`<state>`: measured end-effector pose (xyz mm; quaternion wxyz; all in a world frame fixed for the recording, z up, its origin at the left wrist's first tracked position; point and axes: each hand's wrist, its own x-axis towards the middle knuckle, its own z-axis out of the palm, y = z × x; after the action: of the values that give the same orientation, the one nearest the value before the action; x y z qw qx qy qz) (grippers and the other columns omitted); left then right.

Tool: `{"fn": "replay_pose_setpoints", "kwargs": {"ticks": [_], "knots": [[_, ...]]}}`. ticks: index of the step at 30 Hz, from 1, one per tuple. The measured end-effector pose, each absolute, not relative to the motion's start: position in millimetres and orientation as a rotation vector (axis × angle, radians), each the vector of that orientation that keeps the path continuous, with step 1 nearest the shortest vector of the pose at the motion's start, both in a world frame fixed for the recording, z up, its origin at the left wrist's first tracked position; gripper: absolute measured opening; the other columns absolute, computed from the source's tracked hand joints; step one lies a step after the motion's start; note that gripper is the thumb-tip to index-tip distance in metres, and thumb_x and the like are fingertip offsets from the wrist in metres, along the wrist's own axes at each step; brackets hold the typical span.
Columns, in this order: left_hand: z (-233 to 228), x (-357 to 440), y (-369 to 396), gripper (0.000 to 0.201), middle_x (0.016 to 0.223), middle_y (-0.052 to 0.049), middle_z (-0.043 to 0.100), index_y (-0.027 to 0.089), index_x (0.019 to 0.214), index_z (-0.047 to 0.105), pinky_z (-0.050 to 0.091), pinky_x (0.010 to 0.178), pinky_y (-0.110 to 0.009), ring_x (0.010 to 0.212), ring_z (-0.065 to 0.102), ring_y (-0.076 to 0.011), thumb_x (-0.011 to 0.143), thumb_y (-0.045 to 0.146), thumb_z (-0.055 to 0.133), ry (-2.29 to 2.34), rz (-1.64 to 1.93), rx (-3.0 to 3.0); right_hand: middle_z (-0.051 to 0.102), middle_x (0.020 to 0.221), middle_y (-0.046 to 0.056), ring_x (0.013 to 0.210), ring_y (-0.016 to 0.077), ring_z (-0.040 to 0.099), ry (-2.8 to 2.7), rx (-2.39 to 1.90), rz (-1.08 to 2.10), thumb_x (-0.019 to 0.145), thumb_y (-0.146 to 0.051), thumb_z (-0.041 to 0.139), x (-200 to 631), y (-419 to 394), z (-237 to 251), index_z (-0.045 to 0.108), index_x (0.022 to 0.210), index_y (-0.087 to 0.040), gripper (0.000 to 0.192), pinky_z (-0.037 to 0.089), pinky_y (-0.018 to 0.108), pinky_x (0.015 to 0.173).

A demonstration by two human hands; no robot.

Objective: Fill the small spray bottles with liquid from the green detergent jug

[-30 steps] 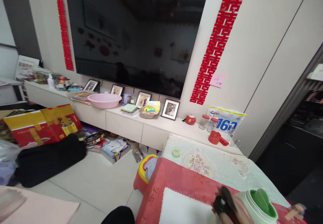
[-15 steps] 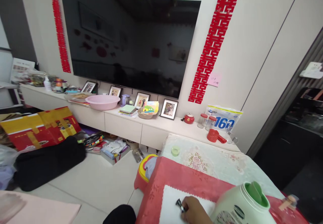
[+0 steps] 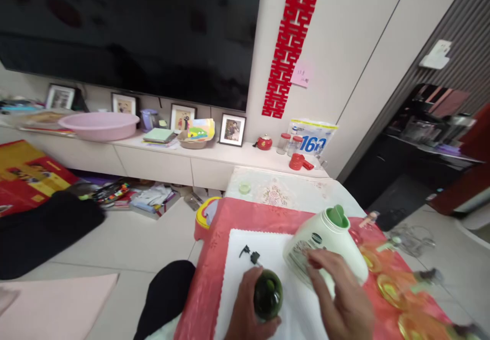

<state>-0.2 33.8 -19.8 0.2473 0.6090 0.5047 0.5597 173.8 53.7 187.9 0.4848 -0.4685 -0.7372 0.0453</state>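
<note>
My left hand point(image 3: 247, 307) is wrapped round a dark green, glossy, rounded bottle point(image 3: 268, 294) over the white cloth point(image 3: 237, 273). Just beyond it lies a small black pump head point(image 3: 254, 257); whether it joins the bottle I cannot tell. My right hand point(image 3: 342, 296) is open, fingers apart and slightly bent, in front of a large pale green jug point(image 3: 337, 240). Contact between that hand and the jug is unclear. A green piece point(image 3: 337, 215) sticks up from the jug's uncapped-looking mouth.
Several see-through yellow-orange bottles point(image 3: 391, 290) stand along the right of the red tablecloth point(image 3: 209, 258). A small green dish point(image 3: 244, 188) sits at the table's far left corner. Beyond are a long white cabinet point(image 3: 168, 165) and a yellow-red stool point(image 3: 201, 222).
The view has swung right and down. One hand held the black pump head before; now it lies on the cloth. My left hand with the green bottle has come into view.
</note>
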Motion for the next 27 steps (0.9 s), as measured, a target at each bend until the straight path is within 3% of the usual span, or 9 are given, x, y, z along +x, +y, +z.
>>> {"fn": "replay_pose_setpoints", "kwargs": {"ticks": [2,4,8,11,14,19,24,27], "knots": [[-24,3,30,0.099,0.143,-0.016,0.058,0.027,0.148,0.041,0.051,0.11,-0.066,0.132,0.06,-0.0432,0.06,0.022,0.085,1.343,1.534,1.66,0.068,0.112,0.003,0.099,0.015,0.064,-1.569,-1.23,-0.059,0.101,-0.038,0.064,201,39,201,0.071,0.111,-0.023,0.019,0.049,0.022,0.087],[-22,3,31,0.097,0.142,-0.016,0.057,0.027,0.147,0.04,0.05,0.11,-0.067,0.133,0.059,-0.0426,0.059,0.018,0.08,1.356,1.528,1.638,0.068,0.112,0.006,0.099,0.0177,0.064,-1.35,-1.304,-0.049,0.094,-0.047,0.071,229,36,202,0.072,0.107,-0.019,0.031,0.051,0.025,0.088],[-11,2,33,0.095,0.14,-0.017,0.057,0.024,0.145,0.041,0.049,0.111,-0.067,0.131,0.06,-0.0419,0.058,0.017,0.078,1.393,1.496,1.645,0.065,0.129,0.009,0.109,0.0282,0.066,-1.07,-1.62,0.376,0.073,-0.072,0.076,275,49,175,0.07,0.123,-0.018,0.074,0.054,0.034,0.088],[-4,1,32,0.095,0.139,-0.016,0.056,0.025,0.145,0.038,0.049,0.111,-0.066,0.131,0.059,-0.0402,0.059,0.016,0.078,1.386,1.462,1.669,0.061,0.137,0.01,0.125,0.0323,0.06,-1.074,-1.631,0.722,0.062,-0.071,0.082,288,60,150,0.063,0.133,-0.019,0.09,0.055,0.035,0.096],[0,0,30,0.095,0.139,-0.016,0.055,0.025,0.145,0.039,0.05,0.111,-0.064,0.131,0.059,-0.0392,0.059,0.017,0.08,1.367,1.443,1.648,0.066,0.127,0.013,0.119,0.0318,0.063,-1.081,-1.589,0.844,0.056,-0.065,0.085,289,71,132,0.065,0.122,-0.015,0.084,0.056,0.034,0.095],[2,1,30,0.096,0.139,-0.014,0.055,0.027,0.145,0.041,0.05,0.11,-0.064,0.13,0.059,-0.0394,0.059,0.02,0.083,1.318,1.477,1.636,0.072,0.098,0.013,0.085,0.027,0.066,-1.008,-1.639,0.784,0.05,-0.061,0.083,287,92,114,0.067,0.094,-0.012,0.067,0.055,0.033,0.072],[4,0,31,0.097,0.139,-0.014,0.055,0.027,0.145,0.04,0.049,0.11,-0.064,0.13,0.059,-0.0398,0.06,0.026,0.087,1.308,1.473,1.672,0.063,0.068,0.007,0.063,0.0187,0.055,-0.96,-1.657,0.636,0.048,-0.053,0.079,288,103,104,0.065,0.074,-0.012,0.051,0.044,0.027,0.056],[7,-1,32,0.099,0.139,-0.014,0.054,0.026,0.146,0.04,0.049,0.111,-0.064,0.131,0.058,-0.0393,0.06,0.027,0.088,1.299,1.459,1.697,0.058,0.064,0.004,0.06,0.0158,0.051,-0.956,-1.636,0.547,0.051,-0.054,0.079,289,100,105,0.061,0.073,-0.014,0.049,0.04,0.026,0.053]]}}
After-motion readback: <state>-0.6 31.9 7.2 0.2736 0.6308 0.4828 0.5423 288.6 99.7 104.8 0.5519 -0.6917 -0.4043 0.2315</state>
